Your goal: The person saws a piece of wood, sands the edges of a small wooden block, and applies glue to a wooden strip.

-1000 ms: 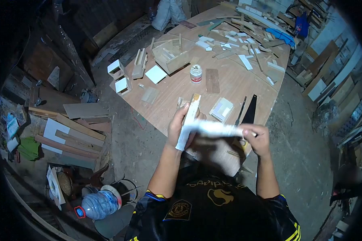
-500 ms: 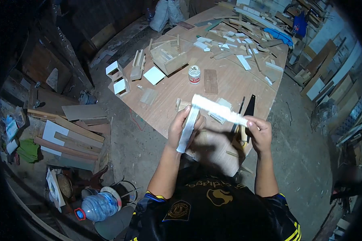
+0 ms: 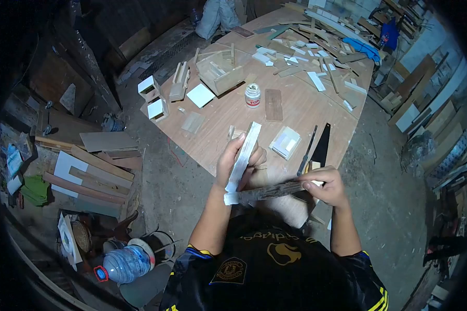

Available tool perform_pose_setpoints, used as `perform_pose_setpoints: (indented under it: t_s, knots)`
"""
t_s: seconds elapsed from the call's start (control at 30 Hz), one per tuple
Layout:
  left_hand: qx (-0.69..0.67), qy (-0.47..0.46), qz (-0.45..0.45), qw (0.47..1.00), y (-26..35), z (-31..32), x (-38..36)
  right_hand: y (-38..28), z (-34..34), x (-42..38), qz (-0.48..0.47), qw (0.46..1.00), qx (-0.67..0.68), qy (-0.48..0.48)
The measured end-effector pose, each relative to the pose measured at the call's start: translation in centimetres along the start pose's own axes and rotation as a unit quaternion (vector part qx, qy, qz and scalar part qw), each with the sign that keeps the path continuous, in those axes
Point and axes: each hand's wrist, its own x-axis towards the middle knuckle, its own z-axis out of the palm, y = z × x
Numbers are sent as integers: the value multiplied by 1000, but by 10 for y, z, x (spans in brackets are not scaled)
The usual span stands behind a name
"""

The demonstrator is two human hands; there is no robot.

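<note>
My left hand grips a flat wooden piece, held tilted with its pale, whitish narrow edge facing up. My right hand, thumb on top, pinches one end of a long flat stick with a dark, rough surface and a pale far end. That far end overlaps the lower end of the wooden piece in this view. Beyond my hands, a small board with a white block on it lies on the table. A black-bladed handsaw and a thin dark tool lie near my right hand.
On the wooden table stand an open jar beside a brown board, a wooden box and white-faced blocks. Offcuts cover the far end. A water bottle is at the lower left.
The stick in my right hand has swung from the wooden piece's upper end down to its lower end, its dark side now showing. My left hand still holds the piece.
</note>
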Motion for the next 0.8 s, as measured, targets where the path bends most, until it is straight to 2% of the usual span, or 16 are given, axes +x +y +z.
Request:
perform_pose_setpoints:
  t_s: [0.03,0.1,0.17,0.2,0.23,0.3,0.4,0.5,0.53,0.57,0.63,0.7,0.73,0.8]
  knots:
    - [2,11,-10,1000,1,-1,0,0,3,2,1,1000,0,0]
    - [27,2,-11,1000,0,-1,1,1,4,5,16,997,32,70]
    - [-30,-26,-10,999,-2,-2,2,14,3,1,38,993,65,93]
    - [-33,40,-12,999,-3,-1,2,18,2,0,41,988,90,120]
    - [-33,41,-11,999,-2,0,2,20,0,-2,44,982,113,147]
    - [-31,12,-13,999,1,3,1,19,0,-4,48,980,130,142]
    - [-67,-17,-9,998,-1,-5,3,11,6,0,30,981,92,167]
    - [-37,-27,10,999,0,-7,4,6,11,4,40,991,32,123]
    - [-53,-22,-14,998,4,-4,2,8,11,5,51,987,33,147]
    - [-40,59,13,997,5,6,1,9,11,5,62,983,33,171]
    - [-84,87,20,992,7,7,1,5,10,5,60,981,39,179]
    - [-95,89,19,991,8,2,1,-2,11,3,24,988,-29,152]
    - [-108,91,17,990,8,1,1,-4,13,5,-38,987,-55,148]
    - [-116,89,32,989,7,1,2,-15,17,5,-23,988,-48,145]
